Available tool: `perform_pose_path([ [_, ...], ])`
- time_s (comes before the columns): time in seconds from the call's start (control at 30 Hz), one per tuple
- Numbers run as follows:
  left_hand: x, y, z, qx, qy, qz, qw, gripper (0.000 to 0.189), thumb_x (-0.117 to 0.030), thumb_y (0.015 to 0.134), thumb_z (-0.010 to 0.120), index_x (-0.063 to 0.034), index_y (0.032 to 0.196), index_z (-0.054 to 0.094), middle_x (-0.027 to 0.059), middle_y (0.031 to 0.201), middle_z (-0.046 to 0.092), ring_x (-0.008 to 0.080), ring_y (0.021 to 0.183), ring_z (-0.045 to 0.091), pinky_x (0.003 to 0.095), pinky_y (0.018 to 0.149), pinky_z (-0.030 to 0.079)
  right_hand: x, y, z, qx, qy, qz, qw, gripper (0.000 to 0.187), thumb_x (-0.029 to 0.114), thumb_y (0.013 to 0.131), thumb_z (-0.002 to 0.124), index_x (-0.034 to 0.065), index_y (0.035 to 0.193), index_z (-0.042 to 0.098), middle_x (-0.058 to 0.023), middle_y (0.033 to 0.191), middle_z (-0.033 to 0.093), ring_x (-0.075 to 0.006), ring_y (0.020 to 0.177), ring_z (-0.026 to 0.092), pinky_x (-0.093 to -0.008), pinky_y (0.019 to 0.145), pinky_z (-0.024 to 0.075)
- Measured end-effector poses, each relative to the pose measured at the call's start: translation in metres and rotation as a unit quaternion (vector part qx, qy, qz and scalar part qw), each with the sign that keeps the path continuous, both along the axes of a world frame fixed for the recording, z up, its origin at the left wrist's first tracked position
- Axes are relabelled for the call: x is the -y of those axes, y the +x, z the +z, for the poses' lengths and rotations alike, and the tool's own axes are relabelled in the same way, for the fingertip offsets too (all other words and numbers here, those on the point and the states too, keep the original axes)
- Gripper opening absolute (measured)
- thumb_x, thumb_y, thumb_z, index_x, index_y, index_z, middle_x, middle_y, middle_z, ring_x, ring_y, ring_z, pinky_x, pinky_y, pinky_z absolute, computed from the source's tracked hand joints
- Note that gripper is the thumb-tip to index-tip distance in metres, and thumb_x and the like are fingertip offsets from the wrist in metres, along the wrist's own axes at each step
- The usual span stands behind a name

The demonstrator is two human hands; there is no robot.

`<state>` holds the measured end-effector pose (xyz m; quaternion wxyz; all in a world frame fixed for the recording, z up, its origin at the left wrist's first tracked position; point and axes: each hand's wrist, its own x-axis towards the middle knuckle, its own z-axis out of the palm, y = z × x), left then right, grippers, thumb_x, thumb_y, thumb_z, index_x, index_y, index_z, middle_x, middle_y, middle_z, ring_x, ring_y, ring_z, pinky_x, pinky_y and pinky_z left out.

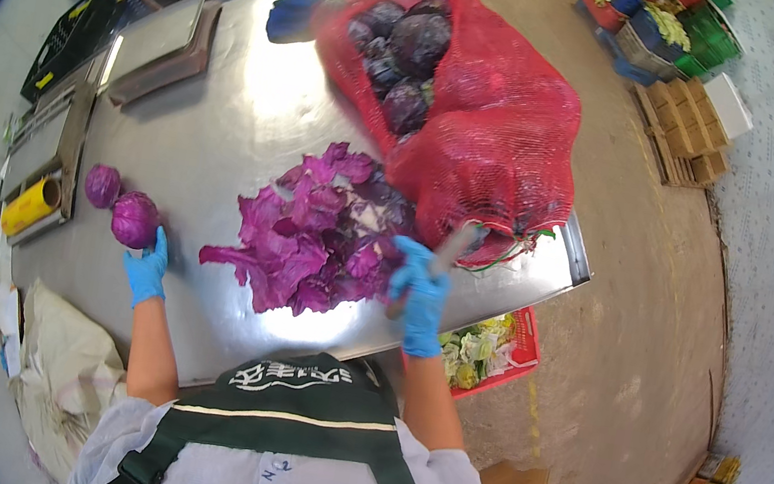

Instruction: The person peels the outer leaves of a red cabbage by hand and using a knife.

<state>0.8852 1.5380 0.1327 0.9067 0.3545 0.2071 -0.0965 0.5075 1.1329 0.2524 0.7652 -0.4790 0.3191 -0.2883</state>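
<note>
At the left of the steel table, my left hand (148, 269), in a blue glove, has its fingers against the near side of a trimmed red cabbage (135, 220). A smaller red cabbage (102, 186) lies just beyond it. My right hand (418, 299), also gloved, grips a knife (456, 247) with its blurred blade pointing away from me. Between my hands lies a heap of loose purple cabbage leaves (303, 244). Behind the knife, a red mesh sack (496, 130) lies open at its far left side, showing untrimmed red cabbages (418, 42).
A weighing scale (155, 49) and a blue cloth-like item (292, 17) are on the steel table (219, 101). A yellow film roll (32, 207) sits on a wrapping machine at the left. A red crate (529, 341) of leaf scraps stands below the right edge.
</note>
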Motion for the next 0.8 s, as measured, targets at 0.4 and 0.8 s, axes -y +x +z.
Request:
perform_pose_path([
  [0.4,0.425,-0.062,0.151,0.274,0.193,-0.463,0.820,0.040,-0.033,0.100,0.057,-0.0073,0.132,0.056,0.0118,0.122,0.063,0.0231,0.111,0.062,0.0345,0.093,0.051,0.109,-0.077,0.020,-0.008,-0.071,-0.332,0.941,0.030,0.017,0.101,0.051,0.0032,0.125,0.064,0.0003,0.073,0.059,-0.0080,0.058,0.050,-0.0237,0.054,0.0444],
  [0.8,0.621,0.025,0.144,0.335,0.420,-0.324,0.779,0.116,-0.057,0.063,0.088,-0.0062,0.152,0.033,0.0256,0.147,0.044,0.0375,0.134,0.047,0.0451,0.111,0.039,0.121,-0.083,-0.022,-0.035,0.032,-0.270,0.962,0.021,0.015,0.101,0.053,0.0053,0.115,0.066,-0.0024,0.071,0.059,-0.0104,0.051,0.051,-0.0239,0.046,0.0426],
])
